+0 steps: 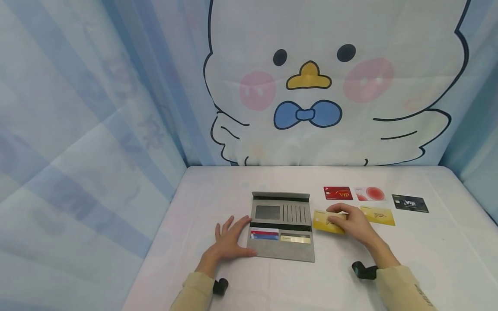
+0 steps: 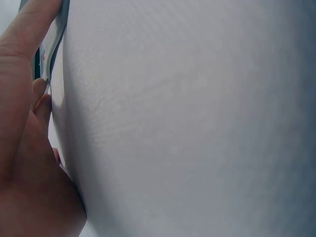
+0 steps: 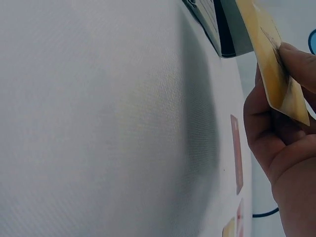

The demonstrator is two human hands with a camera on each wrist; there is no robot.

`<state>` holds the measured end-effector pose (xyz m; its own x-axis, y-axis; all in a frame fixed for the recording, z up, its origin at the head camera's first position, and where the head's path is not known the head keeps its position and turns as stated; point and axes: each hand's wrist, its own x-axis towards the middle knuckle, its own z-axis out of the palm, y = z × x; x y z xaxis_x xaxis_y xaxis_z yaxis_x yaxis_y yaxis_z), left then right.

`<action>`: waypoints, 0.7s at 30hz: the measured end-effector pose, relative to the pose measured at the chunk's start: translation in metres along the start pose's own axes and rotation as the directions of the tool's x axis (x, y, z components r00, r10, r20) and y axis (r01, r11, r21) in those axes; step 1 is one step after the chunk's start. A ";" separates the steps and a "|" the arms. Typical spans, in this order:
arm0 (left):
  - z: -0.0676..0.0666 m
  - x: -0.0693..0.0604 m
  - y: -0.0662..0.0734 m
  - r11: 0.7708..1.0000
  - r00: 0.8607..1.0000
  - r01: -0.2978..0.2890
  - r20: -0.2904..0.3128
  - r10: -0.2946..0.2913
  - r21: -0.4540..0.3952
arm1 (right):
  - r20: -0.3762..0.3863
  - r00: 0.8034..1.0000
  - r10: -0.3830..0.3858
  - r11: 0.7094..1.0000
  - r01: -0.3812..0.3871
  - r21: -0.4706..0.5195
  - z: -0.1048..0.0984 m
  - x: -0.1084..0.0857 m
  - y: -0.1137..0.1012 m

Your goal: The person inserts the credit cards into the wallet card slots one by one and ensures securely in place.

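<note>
A grey card wallet [image 1: 285,252] lies unfolded on the white table, with cards tucked in its two lower slots: a red-and-blue striped card [image 1: 264,234] on the left and a pale gold one [image 1: 295,239] on the right. My left hand [image 1: 231,242] rests at the wallet's left edge, fingers spread, thumb on its lower left corner. Just off the wallet's right edge, my right hand [image 1: 352,222] pinches a yellow card [image 1: 324,221] between thumb and fingers. In the right wrist view that yellow card [image 3: 269,54] is held above the table, tilted.
Right of the wallet lie a red VIP card [image 1: 338,193], a white card with a red circle [image 1: 369,193], a black VIP card [image 1: 410,203] and another yellow card [image 1: 379,215]. A curtain with a cartoon bird hangs behind the table's far edge.
</note>
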<state>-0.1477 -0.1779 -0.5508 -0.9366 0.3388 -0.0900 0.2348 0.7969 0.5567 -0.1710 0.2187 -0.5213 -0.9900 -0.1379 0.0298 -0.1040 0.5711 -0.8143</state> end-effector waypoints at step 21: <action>-0.001 -0.001 0.001 1.000 1.000 -0.001 0.004 0.001 -0.006 | 0.052 0.999 -0.007 1.000 0.006 0.022 0.013 0.004 -0.003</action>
<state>-0.1465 -0.1776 -0.5491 -0.9352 0.3418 -0.0926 0.2343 0.7934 0.5617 -0.1732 0.2060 -0.5265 -0.9829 -0.1841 0.0049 -0.1076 0.5522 -0.8267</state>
